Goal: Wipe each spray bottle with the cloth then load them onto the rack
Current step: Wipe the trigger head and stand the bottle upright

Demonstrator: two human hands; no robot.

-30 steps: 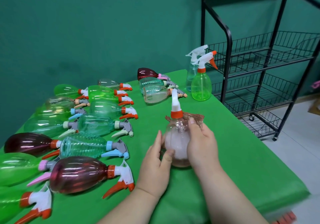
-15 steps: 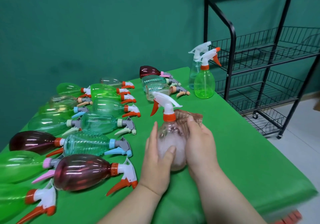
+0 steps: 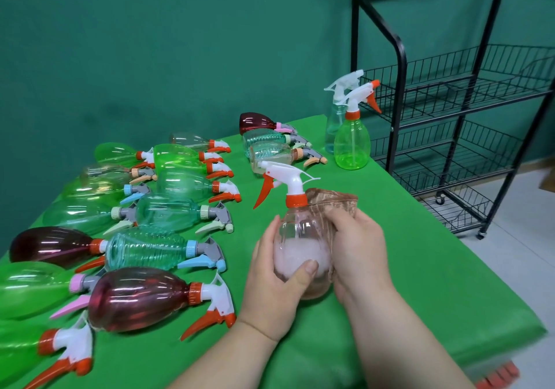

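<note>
The left hand [image 3: 279, 283] curls round the pale pink bottle [image 3: 300, 238], thumb laid across its front. It holds the bottle upright, its base on or just above the green table [image 3: 435, 268]. The right hand [image 3: 357, 253] grips the brown cloth [image 3: 330, 202] and presses it against the bottle's far side, and a fold of cloth bunches up by the orange collar.

The body is smooth, rounded plastic, so the nearest risk is that a hard rub from the right hand turns or squeezes it out of the left hand's hold. The loose fold could also catch the orange trigger [image 3: 265, 189], which points away to the left of both hands, and drag the head round.

Just left of the left hand lies a dark red bottle [image 3: 138, 298], with rows of other bottles lying on their sides beyond it. A dropped or swung bottle would probably knock these, and being round they may roll.

Beyond the hands stand a green upright bottle [image 3: 351, 145] and a clear upright bottle [image 3: 333, 127], close together. They sit near the likely path to the black wire rack [image 3: 450, 103], which stands off the table beyond and to the right of the right hand. A low carry could tip them, and the rack's wire shelves may offer poor footing for a narrow base.
</note>
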